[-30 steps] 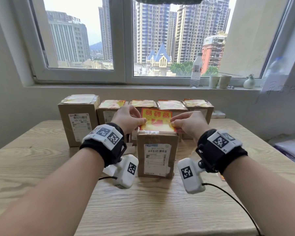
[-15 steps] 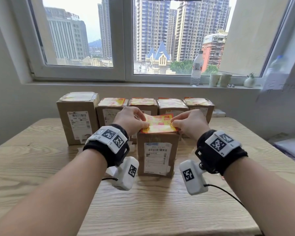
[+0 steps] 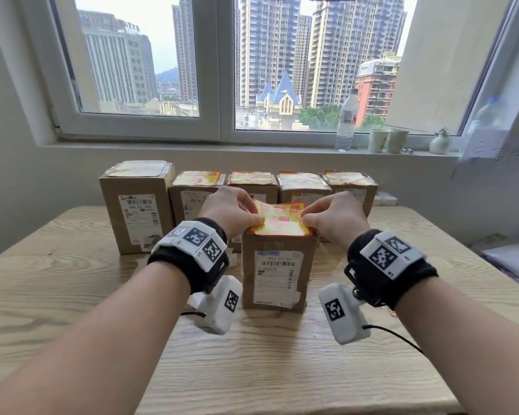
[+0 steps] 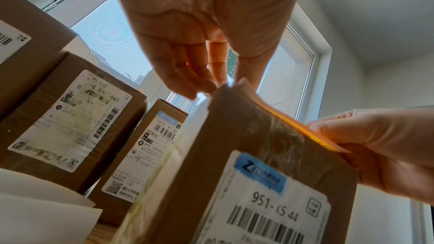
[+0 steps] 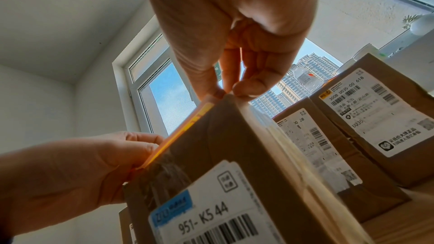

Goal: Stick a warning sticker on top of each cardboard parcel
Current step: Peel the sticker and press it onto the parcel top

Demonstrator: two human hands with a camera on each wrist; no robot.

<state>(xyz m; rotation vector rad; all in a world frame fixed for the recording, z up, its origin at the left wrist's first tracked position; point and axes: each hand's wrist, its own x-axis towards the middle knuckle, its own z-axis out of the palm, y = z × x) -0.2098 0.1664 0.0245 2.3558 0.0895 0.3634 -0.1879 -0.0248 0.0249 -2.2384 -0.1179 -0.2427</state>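
A cardboard parcel (image 3: 277, 271) with a white shipping label stands upright in front of me on the wooden table (image 3: 252, 369). A yellow and red warning sticker (image 3: 277, 221) lies over its top, near edge down, far edge still raised. My left hand (image 3: 232, 212) pinches the sticker's left edge and my right hand (image 3: 331, 218) pinches its right edge. In the left wrist view the left hand (image 4: 211, 84) grips at the parcel (image 4: 258, 155) top corner; the sticker (image 4: 305, 129) shows as an orange strip. The right wrist view shows my right hand (image 5: 229, 92) pinching at the parcel (image 5: 234, 146) corner.
Behind stands a row of several cardboard parcels (image 3: 137, 205), each with a sticker on top (image 3: 198, 178). White backing sheets (image 4: 35, 211) lie at the left. A water bottle (image 3: 346, 121), two cups (image 3: 388, 140) and a small vase (image 3: 439, 142) sit on the windowsill.
The sticker has come down from upright, facing me, to lying nearly flat over the parcel's top. Both hands have lowered with it and kept their pinch on its edges.
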